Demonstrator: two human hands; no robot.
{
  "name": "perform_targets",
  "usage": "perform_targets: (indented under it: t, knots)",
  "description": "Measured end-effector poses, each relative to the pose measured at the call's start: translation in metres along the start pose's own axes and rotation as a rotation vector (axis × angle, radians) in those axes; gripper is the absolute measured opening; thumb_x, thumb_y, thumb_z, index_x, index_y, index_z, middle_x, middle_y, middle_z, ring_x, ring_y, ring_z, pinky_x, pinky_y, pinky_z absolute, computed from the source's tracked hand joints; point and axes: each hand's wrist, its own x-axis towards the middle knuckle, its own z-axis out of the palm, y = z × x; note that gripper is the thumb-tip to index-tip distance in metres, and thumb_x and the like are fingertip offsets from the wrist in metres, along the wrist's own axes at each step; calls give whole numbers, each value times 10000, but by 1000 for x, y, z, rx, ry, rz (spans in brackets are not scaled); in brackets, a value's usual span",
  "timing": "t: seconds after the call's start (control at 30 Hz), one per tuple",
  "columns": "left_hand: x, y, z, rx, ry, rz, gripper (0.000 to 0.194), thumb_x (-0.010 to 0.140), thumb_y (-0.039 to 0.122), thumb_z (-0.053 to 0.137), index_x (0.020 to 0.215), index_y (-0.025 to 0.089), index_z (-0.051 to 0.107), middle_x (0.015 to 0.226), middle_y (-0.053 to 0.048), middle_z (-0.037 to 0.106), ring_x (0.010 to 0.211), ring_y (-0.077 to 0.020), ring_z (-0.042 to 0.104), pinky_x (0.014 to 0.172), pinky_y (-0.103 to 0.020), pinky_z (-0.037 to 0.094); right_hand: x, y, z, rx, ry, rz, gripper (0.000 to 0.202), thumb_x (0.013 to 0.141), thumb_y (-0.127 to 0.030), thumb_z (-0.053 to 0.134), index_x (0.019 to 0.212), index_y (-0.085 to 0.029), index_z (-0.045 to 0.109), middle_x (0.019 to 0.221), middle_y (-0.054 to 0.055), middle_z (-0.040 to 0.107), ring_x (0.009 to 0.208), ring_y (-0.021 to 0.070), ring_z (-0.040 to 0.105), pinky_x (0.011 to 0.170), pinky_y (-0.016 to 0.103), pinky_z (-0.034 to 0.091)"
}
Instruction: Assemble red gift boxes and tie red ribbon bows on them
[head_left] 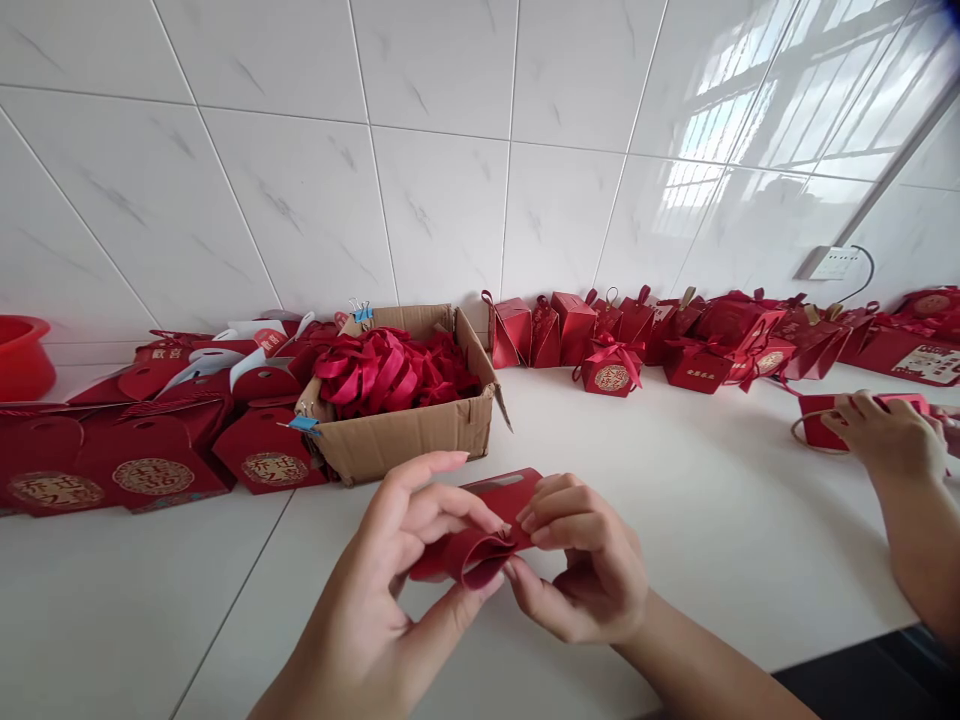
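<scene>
My left hand (405,560) pinches a dark red ribbon (480,562), bent into a wide open loop, between thumb and fingers. My right hand (581,555) closes thumb and fingertips on the gathered ribbon at the loop's right side. Just behind the fingers is a red gift box (510,490) with a greyish patch on top; my hands hide much of it. Both hands are above the white table. Beyond them a cardboard box (409,435) holds a heap of loose red ribbons (394,370).
Red gift boxes with gold print (154,475) stand at left, near a red basin (22,355). More red boxes (611,370) line the tiled wall. At right, a co-worker's hand (892,435) rests on a red box (817,425) with a cord handle.
</scene>
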Motion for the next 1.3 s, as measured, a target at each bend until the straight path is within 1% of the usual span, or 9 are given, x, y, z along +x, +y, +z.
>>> perform_targets:
  t: [0.23,0.43,0.53,0.63,0.7,0.8,0.93,1.17,1.3]
  knots:
    - [2,1,6,63,62,68,379,844,167,571,1172,283,421,809,36,653,812,-123,666,735,-199,517,-1,0,-2,-32,9,1,292,734,-29,621,985,-160,548,769,56,584,642,161,580,524,314,518]
    - [5,-2,-4,165,61,72,369,811,184,620,1147,255,488,816,8,676,831,-145,665,758,-204,529,-5,1,-1,-21,-11,15,260,743,-34,656,944,-168,562,725,39,587,616,149,575,510,295,491]
    - [5,-3,-9,167,57,26,411,794,170,628,1167,273,492,765,26,683,765,-146,669,687,-194,547,-6,3,-2,42,-47,56,190,767,-85,665,902,-173,564,660,21,558,571,142,552,488,283,462]
    - [3,-6,-10,145,32,28,411,825,186,600,1198,308,478,760,43,690,694,-126,670,637,-177,562,-5,4,-3,108,-81,114,153,778,-129,672,875,-181,566,649,18,550,551,135,520,486,280,455]
    - [2,-9,-9,165,28,62,401,841,196,589,1203,326,477,784,42,695,724,-124,682,640,-161,565,-3,5,-5,140,-97,180,164,768,-144,689,887,-182,583,672,24,560,569,133,513,496,273,460]
    - [2,-12,-9,184,38,94,388,848,197,587,1194,337,481,791,41,693,740,-121,688,639,-143,565,1,5,-7,216,-176,279,228,768,-177,695,987,-166,635,785,64,598,675,150,570,560,274,510]
    - [3,-13,-8,176,35,96,379,847,207,599,1183,337,481,781,43,688,681,-111,682,620,-137,565,3,6,-8,301,-248,285,293,775,-218,695,1061,-157,667,926,104,614,785,164,630,684,291,561]
    - [4,-14,-7,172,61,84,345,835,249,625,1151,327,513,804,33,703,773,-129,693,649,-142,566,3,6,-7,233,-234,308,156,769,-189,700,918,-171,657,832,80,630,719,151,624,620,262,547]
    - [3,-7,-2,132,104,30,338,798,272,664,1113,297,542,761,34,699,720,-127,678,624,-143,553,3,4,-7,234,-202,309,99,766,-193,710,824,-164,635,798,69,609,688,141,609,616,262,542]
